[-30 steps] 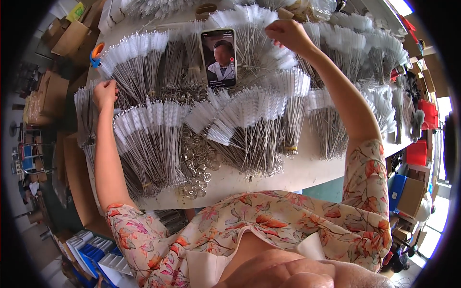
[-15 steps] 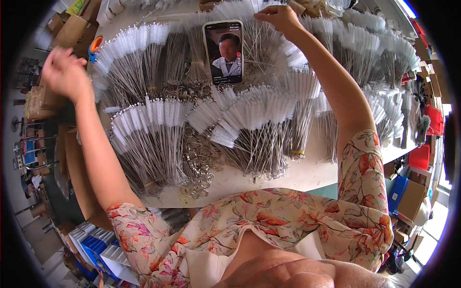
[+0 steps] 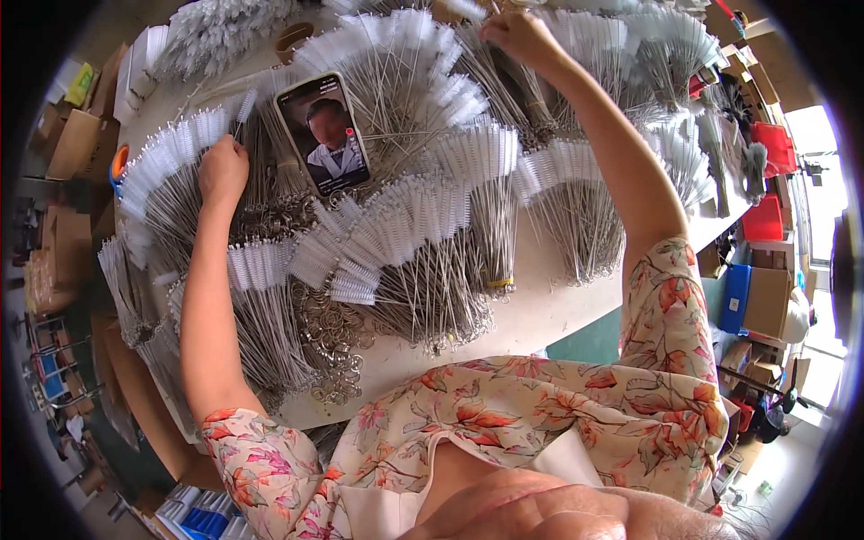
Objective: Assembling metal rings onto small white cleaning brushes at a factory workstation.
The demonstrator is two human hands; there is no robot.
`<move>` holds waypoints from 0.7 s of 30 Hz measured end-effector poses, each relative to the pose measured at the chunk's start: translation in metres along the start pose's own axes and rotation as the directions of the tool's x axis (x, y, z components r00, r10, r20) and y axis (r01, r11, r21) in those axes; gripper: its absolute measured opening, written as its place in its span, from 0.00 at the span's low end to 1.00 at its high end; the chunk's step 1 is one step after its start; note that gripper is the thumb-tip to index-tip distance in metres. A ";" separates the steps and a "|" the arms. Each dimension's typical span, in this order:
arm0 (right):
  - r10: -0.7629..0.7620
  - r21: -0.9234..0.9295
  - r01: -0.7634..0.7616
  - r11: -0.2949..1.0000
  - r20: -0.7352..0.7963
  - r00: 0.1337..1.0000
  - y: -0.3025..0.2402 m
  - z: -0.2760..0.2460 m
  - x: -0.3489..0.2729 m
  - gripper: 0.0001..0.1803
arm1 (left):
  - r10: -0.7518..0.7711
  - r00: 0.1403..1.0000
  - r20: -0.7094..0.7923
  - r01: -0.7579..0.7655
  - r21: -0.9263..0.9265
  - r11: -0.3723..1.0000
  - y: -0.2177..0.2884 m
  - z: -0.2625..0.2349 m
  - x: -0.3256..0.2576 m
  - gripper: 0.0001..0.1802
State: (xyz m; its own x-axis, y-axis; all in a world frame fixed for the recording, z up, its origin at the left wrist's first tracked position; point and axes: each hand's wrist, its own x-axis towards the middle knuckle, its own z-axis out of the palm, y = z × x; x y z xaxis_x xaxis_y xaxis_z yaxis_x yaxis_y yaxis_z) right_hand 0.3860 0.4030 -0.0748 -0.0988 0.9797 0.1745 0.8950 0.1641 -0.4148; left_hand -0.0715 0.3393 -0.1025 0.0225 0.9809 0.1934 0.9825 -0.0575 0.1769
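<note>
My left hand [image 3: 225, 171] is closed in a fist among the bundles on the left, with a thin wire-stemmed bottle brush [image 3: 246, 106] standing up out of it. At the far side of the table my right hand [image 3: 525, 40] is pinched. Right at its fingertips lies a single tilted bottle brush [image 3: 466, 9], which it seems to grip by the stem. Between the hands a phone [image 3: 324, 135] in a light case leans on the brushes, its screen showing a person. Fanned bundles of white-bristled brushes [image 3: 405, 216] surround it, wire stems toward me.
Loose metal rings [image 3: 333, 337] lie between the front bundles. An orange-handled tool [image 3: 119, 166] is at the table's left edge. A brown tape roll [image 3: 292, 40] stands at the back. Cardboard boxes [image 3: 148, 396] are at the left, and red bins [image 3: 765, 219] at the right.
My left hand has come in from beyond the table's left edge, where it was open, and closed on a brush. The right hand stays at the far side. The view has shifted.
</note>
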 end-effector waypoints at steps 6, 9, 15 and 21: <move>0.192 -0.159 -0.171 0.973 0.132 0.973 -0.027 0.004 -0.033 0.12 | -0.063 0.993 -0.103 0.072 0.083 0.994 -0.001 -0.009 0.003 0.09; 0.188 -0.114 -0.175 0.978 0.120 0.975 -0.013 0.015 -0.025 0.13 | -0.178 0.918 -0.355 0.083 -0.268 0.960 0.003 -0.023 0.003 0.10; 0.265 0.339 -0.340 0.877 0.250 0.931 0.006 0.003 -0.026 0.11 | -0.136 0.880 -0.455 -0.224 -0.649 0.727 0.025 -0.075 0.010 0.10; 0.276 0.532 -0.067 0.844 -0.323 0.905 0.021 -0.064 -0.017 0.14 | -0.190 0.981 0.042 0.108 -0.930 0.350 0.016 -0.124 -0.044 0.15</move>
State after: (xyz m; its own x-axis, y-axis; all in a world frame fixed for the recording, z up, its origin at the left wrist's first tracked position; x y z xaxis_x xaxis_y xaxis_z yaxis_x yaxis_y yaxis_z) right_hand 0.4341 0.3819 -0.0292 0.2982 0.8948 0.3322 0.5302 0.1341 -0.8372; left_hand -0.0798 0.2723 0.0116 -0.1566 0.9809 0.1157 0.1749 -0.0877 0.9807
